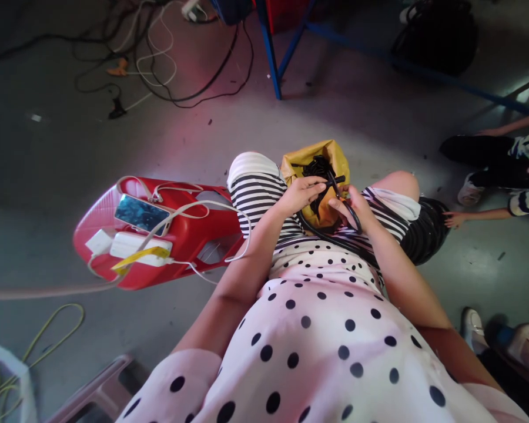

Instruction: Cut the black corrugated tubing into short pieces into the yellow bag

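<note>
Above my lap, my left hand [306,192] pinches a short black tube [340,178]. My right hand [356,207] is closed around the black handles of a pair of scissors [351,215]. The scissors' blades cross the tube; whether they bite into it I cannot tell. Just beyond both hands, a yellow bag [337,154] stands open between my knees. Many small black pieces [316,167] lie inside it. From near the bag a long black hose [330,238] runs across my lap toward a black coil [425,231] beside my right thigh.
A red plastic stool [189,218] at my left carries a phone [141,214], a white power bank [134,249] and cables. Loose cords [167,88] lie on the floor ahead, near a blue metal frame [271,59]. Another person's hand [455,220] reaches near the coil.
</note>
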Demonstrator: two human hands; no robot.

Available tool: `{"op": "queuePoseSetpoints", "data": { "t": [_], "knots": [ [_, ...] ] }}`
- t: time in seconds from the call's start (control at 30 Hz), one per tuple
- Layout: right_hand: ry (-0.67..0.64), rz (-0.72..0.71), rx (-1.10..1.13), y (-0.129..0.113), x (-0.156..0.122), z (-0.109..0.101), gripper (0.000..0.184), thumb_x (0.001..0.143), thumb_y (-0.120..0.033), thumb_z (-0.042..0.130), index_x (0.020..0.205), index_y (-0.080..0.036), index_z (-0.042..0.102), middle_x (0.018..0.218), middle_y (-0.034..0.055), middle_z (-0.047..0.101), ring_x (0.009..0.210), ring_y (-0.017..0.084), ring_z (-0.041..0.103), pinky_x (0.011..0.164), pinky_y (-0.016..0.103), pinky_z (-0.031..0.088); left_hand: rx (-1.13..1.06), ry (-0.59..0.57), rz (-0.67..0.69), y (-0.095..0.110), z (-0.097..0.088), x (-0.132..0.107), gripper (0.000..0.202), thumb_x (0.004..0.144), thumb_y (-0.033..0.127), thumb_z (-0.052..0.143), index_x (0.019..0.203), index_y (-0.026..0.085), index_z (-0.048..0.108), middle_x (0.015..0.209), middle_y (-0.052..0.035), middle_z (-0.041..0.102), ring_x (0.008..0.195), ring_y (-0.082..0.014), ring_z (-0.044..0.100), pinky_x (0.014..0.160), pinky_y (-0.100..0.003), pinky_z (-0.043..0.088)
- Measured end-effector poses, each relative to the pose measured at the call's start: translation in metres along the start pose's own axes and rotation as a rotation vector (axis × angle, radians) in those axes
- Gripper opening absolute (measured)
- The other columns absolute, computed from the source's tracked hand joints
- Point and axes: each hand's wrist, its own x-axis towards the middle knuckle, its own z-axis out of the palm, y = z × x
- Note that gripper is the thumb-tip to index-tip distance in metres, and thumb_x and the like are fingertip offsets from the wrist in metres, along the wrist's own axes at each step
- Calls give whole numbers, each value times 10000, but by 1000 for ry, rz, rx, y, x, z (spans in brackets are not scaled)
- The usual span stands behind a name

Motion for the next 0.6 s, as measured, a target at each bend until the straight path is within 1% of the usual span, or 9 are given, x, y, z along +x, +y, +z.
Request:
{"op": "queuePoseSetpoints", "data": {
  "t": [0.07, 0.17, 0.23, 0.37, 0.43, 0.6],
  "knots": [
    [-22, 18, 14, 3, 5, 3, 834, 737, -866, 892, 1237, -301, 536, 801, -40, 649, 625, 201, 584, 601, 368, 496, -9, -3, -42, -2, -3, 5, 270, 946, 354, 890, 1068, 135, 790, 526, 104, 416, 436, -50, 294, 465, -207, 161],
    [-31, -27, 42, 6, 15, 4, 892, 698, -880, 913, 1243, -292, 521, 846, -29, 668, 719, 209, 629, 694, 371, 534, -2, -60, -77, -3, -5, 9, 243, 971, 321, 870, 1086, 124, 787, 532, 102, 430, 417, -39, 297, 454, -197, 166],
    [-46, -44, 20, 7, 23, 3, 891, 698, -888, 911, 1236, -289, 530, 846, -25, 670, 746, 217, 644, 722, 372, 539, 12, -82, -93, -3, -7, 11, 241, 991, 319, 854, 1104, 119, 783, 535, 102, 440, 406, -33, 288, 444, -190, 171],
    [-11, 23, -97, 3, 34, 1, 921, 659, -938, 893, 1203, -287, 534, 769, -27, 645, 702, 234, 631, 646, 354, 473, 9, -26, -108, -5, -10, 16, 257, 1041, 328, 807, 1190, 123, 763, 533, 111, 446, 384, -29, 272, 430, -176, 175],
    [-4, 36, -121, 1, 35, 0, 926, 663, -942, 882, 1207, -283, 525, 750, -28, 634, 694, 237, 631, 631, 347, 447, 0, 4, -116, -7, -10, 17, 261, 1064, 340, 782, 1215, 129, 758, 536, 110, 454, 373, -28, 265, 421, -174, 164],
    [-17, 2, -127, 4, 41, 1, 915, 688, -863, 912, 1272, -284, 511, 794, -45, 616, 705, 207, 612, 648, 328, 457, -7, 38, -136, -12, -8, 23, 180, 1080, 316, 759, 1140, 146, 767, 536, 99, 470, 370, -31, 298, 413, -167, 186]
  ]
}}
